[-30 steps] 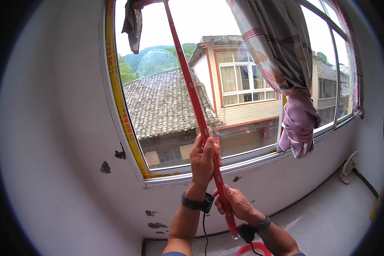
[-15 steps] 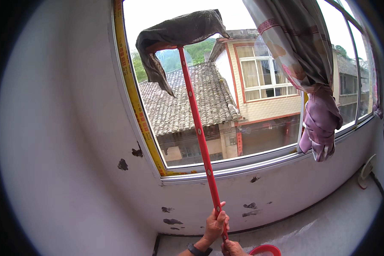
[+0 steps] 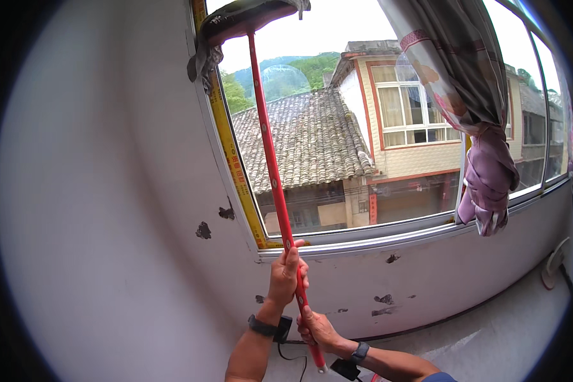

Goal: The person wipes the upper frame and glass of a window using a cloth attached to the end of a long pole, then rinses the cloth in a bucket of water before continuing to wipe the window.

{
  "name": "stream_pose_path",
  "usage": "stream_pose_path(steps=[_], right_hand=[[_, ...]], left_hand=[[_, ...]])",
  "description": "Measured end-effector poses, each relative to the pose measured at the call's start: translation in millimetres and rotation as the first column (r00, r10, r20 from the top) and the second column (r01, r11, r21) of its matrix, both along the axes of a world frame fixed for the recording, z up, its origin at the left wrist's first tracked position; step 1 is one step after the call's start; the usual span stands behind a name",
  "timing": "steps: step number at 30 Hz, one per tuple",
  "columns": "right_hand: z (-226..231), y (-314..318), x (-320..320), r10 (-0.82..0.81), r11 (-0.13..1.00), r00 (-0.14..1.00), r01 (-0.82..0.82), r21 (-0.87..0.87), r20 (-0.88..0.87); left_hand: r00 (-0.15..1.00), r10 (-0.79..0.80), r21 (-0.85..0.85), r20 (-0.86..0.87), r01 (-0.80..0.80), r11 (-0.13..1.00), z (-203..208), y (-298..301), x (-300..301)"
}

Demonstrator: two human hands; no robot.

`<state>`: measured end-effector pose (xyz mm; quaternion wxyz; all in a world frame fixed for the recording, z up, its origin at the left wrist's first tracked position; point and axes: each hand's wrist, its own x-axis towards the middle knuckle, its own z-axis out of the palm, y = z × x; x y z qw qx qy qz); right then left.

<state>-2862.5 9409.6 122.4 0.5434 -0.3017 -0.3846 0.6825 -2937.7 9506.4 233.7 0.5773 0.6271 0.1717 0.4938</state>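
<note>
By a white wall point(image 3: 156, 191) and a window point(image 3: 363, 241). Gripping with left hand point(image 3: 285, 278) and, just below, right hand point(image 3: 319, 329), with fingers curled tight round a red pole point(image 3: 270, 156). High above the fingers, dark cloth point(image 3: 226, 19) over its wide head point(image 3: 240, 31); up and right, a knotted curtain point(image 3: 490, 169).

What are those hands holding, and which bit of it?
A red pole. The left hand grips its lower part, and the right hand grips further down, near the bottom end.

Pole point(image 3: 277, 191) in hands point(image 3: 284, 279), before window point(image 3: 388, 235); cloth point(image 3: 235, 19) on pole's top end; curtain point(image 3: 468, 70) at right.
</note>
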Motion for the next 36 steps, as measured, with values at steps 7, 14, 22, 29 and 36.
stream_pose_path(steps=[7,14,22,29,36], right_hand=[[-139,-41,-25,-0.214,0.964,0.972,0.226,-0.140,0.092],[99,37,-1,-0.026,0.996,0.996,0.033,0.081,-0.080],[-12,-5,47,-0.494,0.869,0.807,0.458,0.186,0.322],[-247,-175,86,-0.585,0.764,0.471,0.594,0.253,0.660],[9,-133,150,-0.424,0.904,0.884,0.427,0.026,0.196]], left_hand=[[0.998,-0.025,-0.153,-0.053,0.017,0.988,-122,-44,-17],[0.998,-0.057,0.113,0.038,0.053,0.992,109,48,2],[0.992,-0.125,0.053,0.022,0.124,0.991,33,27,76],[0.957,-0.208,-0.215,-0.202,0.164,0.963,-171,-130,120],[0.984,-0.176,0.058,-0.006,0.177,0.983,36,-83,198]])
